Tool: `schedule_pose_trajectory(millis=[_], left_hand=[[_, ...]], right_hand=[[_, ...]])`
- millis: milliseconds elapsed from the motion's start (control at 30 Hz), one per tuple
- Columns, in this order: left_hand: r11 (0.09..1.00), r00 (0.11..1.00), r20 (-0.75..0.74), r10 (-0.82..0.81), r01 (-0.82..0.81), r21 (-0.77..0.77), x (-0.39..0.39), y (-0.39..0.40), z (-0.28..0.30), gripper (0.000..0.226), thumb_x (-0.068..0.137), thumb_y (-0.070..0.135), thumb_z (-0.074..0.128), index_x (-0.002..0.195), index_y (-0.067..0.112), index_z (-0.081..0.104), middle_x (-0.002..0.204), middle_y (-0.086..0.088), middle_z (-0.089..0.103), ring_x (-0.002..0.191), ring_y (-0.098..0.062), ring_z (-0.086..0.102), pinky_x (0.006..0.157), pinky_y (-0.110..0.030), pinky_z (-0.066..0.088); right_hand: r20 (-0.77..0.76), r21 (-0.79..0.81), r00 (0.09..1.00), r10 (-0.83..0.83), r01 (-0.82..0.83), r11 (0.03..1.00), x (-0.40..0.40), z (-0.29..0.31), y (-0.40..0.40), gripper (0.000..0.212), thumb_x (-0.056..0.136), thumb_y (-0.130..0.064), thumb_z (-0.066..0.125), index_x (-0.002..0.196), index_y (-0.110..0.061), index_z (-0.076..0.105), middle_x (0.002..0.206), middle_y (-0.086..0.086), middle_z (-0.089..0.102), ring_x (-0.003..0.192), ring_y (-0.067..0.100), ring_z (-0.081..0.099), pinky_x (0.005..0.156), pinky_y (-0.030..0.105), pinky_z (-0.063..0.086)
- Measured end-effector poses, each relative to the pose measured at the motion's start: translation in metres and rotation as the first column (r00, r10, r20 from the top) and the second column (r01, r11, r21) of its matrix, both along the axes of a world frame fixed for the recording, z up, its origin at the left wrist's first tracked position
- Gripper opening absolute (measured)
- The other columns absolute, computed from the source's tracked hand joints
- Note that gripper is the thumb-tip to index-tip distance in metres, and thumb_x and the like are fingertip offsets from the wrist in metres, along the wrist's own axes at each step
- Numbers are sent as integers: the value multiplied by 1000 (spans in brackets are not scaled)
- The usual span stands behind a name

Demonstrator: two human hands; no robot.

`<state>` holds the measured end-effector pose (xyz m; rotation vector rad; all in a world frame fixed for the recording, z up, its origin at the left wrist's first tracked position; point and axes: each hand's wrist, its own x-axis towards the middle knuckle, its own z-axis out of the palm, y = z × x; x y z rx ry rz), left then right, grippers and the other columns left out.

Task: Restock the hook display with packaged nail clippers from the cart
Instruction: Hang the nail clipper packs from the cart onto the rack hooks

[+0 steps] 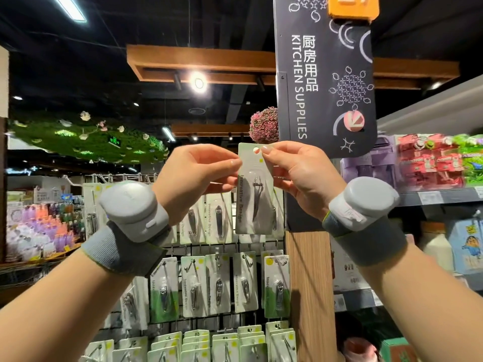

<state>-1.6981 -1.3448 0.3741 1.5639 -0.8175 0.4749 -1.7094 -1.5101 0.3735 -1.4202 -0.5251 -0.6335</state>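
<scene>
I have my left hand [198, 168] and right hand [300, 171] each pinching the top edges of one packaged nail clipper [254, 189], held upright in front of the hook display [222, 257], above its hanging rows.

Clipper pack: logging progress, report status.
Left hand and right hand pinch clipper pack by its top. Not on a hook yet. Nothing blocking.

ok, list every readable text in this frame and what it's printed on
"KITCHEN SUPPLIES" and "厨房用品": hanging dark sign.
"Innovative Design": held package, pinched by left hand and right hand.
"Innovative Design": hung packages on the hook display.
Orange tag: number cut off, unreadable.
Shelf price labels and right-shelf goods: too blurred.
</scene>
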Motion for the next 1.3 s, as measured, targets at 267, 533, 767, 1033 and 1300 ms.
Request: schedule_pose_trajectory(millis=[267, 533, 767, 1033, 1300], left_hand=[[1000, 999, -25, 25, -25, 7, 0, -1, -3, 18, 82, 6, 66, 100, 4, 66, 86, -13, 72, 68, -18, 63, 57, -22, 53], [962, 909, -330, -254, 202, -184, 11, -4, -7, 26, 83, 3, 62, 109, 4, 63, 84, -8, 69, 58, -10, 60, 52, -16, 52], [949, 910, -310, -274, 204, -239, 12, -15, -5, 19, 83, 2, 61, 101, 8, 63, 77, -5, 70, 54, -9, 62, 51, -16, 53], [994, 999, 28, 42, -39, -100, 12, -22, 6, 29, 82, 2, 65, 109, 13, 66, 81, -8, 70, 71, -16, 63, 63, -25, 54], [978, 971, 124, 203, -195, -75, 22, -16, 5, 23, 81, 3, 67, 100, 14, 63, 83, -10, 71, 73, -18, 68, 63, -24, 56]], right_hand=[[-68, -51, 994, 87, -90, 995, -9, -3, -2, 21, 93, -23, 57, 96, -5, 67, 84, 7, 72, 66, 10, 68, 54, 20, 52], [-164, -220, 969, 183, -216, 951, -18, -5, -17, 18, 83, -18, 65, 95, -5, 65, 87, 8, 72, 76, 17, 69, 65, 27, 57], [-172, -454, 983, 57, -130, 882, -18, -13, -17, 34, 75, -4, 74, 107, -10, 66, 94, 7, 74, 80, 14, 71, 61, 24, 56], [-92, -304, 995, 36, -63, 950, -13, -8, -37, 20, 86, -22, 65, 92, -3, 66, 83, 13, 72, 70, 21, 70, 64, 28, 59], [-59, -72, 993, -107, 103, 992, 3, -16, -76, 20, 94, -22, 55, 86, -6, 65, 85, 13, 73, 77, 22, 71, 68, 26, 59]])
